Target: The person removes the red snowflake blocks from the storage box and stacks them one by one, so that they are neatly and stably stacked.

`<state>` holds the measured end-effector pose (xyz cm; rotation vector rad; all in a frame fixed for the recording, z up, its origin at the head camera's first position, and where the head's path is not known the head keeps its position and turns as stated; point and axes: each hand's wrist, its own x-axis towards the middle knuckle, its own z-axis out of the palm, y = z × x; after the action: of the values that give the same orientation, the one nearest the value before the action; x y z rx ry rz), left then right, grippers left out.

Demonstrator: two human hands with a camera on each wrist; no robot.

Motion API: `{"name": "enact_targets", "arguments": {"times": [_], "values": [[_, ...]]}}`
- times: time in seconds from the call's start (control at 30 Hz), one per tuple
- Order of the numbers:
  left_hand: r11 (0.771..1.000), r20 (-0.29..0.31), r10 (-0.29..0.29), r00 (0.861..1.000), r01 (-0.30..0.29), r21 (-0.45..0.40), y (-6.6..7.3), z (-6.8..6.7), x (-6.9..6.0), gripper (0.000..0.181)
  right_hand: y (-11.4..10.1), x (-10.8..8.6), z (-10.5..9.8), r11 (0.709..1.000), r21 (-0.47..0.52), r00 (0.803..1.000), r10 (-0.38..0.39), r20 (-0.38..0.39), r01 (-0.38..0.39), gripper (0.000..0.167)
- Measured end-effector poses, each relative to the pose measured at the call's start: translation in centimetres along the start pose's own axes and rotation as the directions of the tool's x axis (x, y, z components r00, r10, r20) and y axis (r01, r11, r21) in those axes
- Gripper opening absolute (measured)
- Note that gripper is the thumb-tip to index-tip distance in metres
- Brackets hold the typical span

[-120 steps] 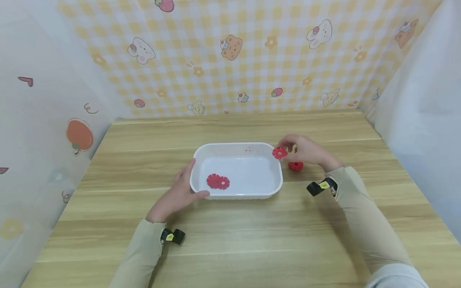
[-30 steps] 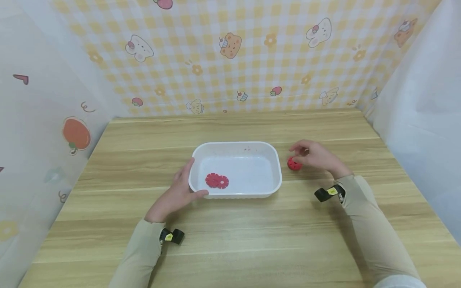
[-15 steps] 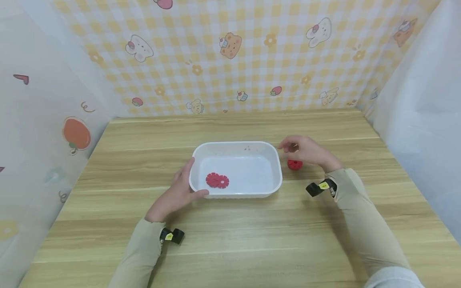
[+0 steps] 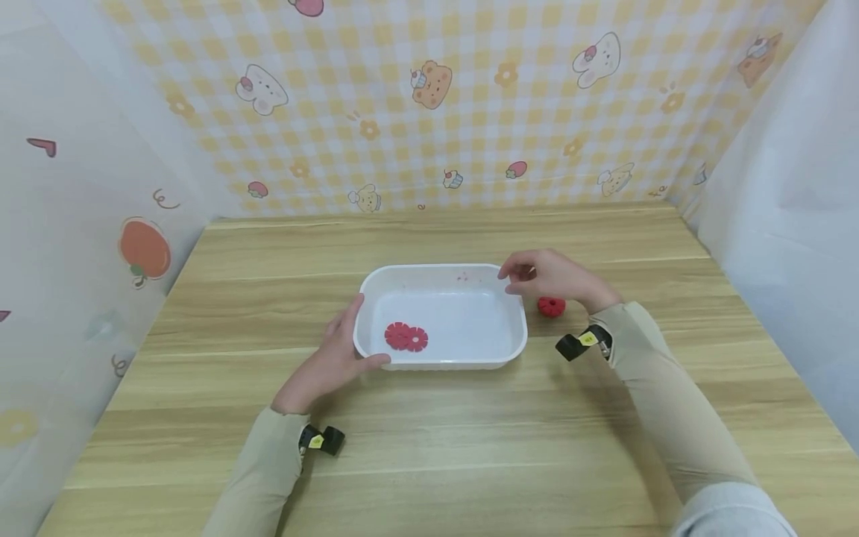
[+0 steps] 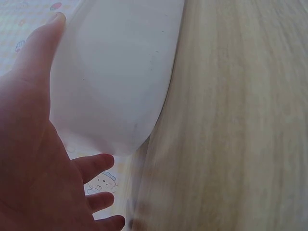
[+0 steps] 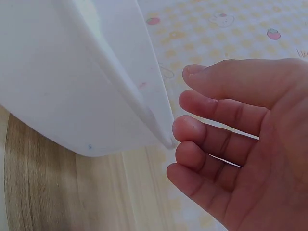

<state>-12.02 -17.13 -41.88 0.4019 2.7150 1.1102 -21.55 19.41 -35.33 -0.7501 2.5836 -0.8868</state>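
With the wall cloth [image 4: 376,89] at twelve o'clock, a white tray [image 4: 463,321] sits in the middle of the wooden table [image 4: 470,455]. Two red flowers [image 4: 400,337] lie flat inside it, down by eight o'clock, and one covers a bit of the other. A small red pile [image 4: 552,307] sits on the table just outside the tray, at three o'clock, near the rim but not touching it; I can't count how many bits are in it. The person's left hand [image 4: 329,364] rests on the tray's end, with the fingers at nine o'clock and the thumb on the rim between seven and eight. That thumb is spread wide from the fingers, and the left wrist view shows three fingertips with little gaps between them. The right hand [image 4: 560,277] is over by two o'clock, with its fingertips above that corner of the tray. Its fingers are softly bent and bunched side by side, and the thumb is a little apart from them. I can't tell if they touch the rim. Both arms have tan sleeves [image 4: 678,403], and a little black camera [image 4: 330,440] sits at each wrist.
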Motion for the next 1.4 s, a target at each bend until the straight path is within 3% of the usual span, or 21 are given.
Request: {"name": "enact_targets", "arguments": {"times": [0.47,0.83,1.1,1.4], "values": [[1.0,-0.004,-0.006,1.0,0.006,0.007,-0.1,0.0,-0.1,0.11,-2.0,1.4,0.0,0.998,-0.061,0.997,-0.029,0.074,0.034,0.019],[0.999,-0.003,-0.032,0.999,0.032,0.022,0.1,0.1,-0.1,0.111,-3.8,3.5,0.2,0.987,-0.074,0.982,-0.131,0.135,0.141,0.018],[1.0,-0.008,-0.024,1.0,0.024,0.019,0.3,0.0,-0.1,0.11,-5.1,4.9,1.2,0.983,-0.059,0.967,-0.159,0.199,0.173,0.019],[1.0,-0.002,-0.025,1.0,0.025,-0.001,0.1,0.1,-0.2,0.11,-6.7,6.8,2.3,0.969,-0.052,0.934,-0.217,0.284,0.241,0.02]]}}
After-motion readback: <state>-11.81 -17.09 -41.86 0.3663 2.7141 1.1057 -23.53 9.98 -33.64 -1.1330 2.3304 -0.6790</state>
